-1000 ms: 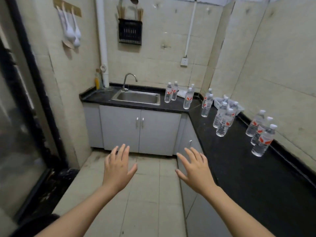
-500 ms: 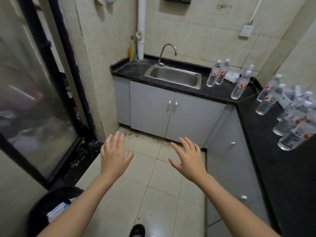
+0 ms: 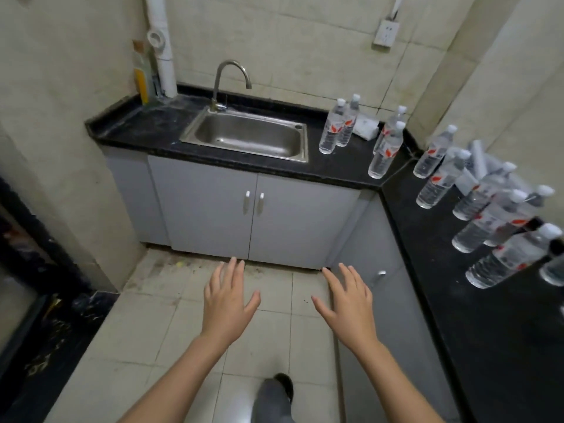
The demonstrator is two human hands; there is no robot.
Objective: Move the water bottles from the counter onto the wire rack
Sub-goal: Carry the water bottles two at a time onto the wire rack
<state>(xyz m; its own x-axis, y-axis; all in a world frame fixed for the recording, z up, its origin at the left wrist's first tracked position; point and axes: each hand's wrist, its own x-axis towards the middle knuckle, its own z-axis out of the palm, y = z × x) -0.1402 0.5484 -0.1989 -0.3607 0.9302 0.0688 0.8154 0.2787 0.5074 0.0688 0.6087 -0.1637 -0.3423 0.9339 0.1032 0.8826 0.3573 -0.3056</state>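
Several clear water bottles with white caps and red-marked labels stand on the black L-shaped counter (image 3: 341, 170). Two bottles (image 3: 334, 128) stand just right of the sink, two more (image 3: 386, 151) near the corner, and a larger cluster (image 3: 488, 215) fills the right arm of the counter. My left hand (image 3: 227, 303) and my right hand (image 3: 348, 303) hover over the floor tiles, palms down, fingers spread, holding nothing. Both are well short of the bottles. No wire rack is in view.
A steel sink (image 3: 247, 137) with a curved tap (image 3: 227, 79) is set in the counter. Grey cabinet doors (image 3: 253, 215) run below it. A yellow-labelled bottle (image 3: 142, 76) stands by the white pipe. A dark glass door (image 3: 18, 270) is at left. My shoe (image 3: 282, 384) shows below.
The view has tilted down and moved closer to the sink counter. Both hands stay open and spread, now nearer together over the floor.
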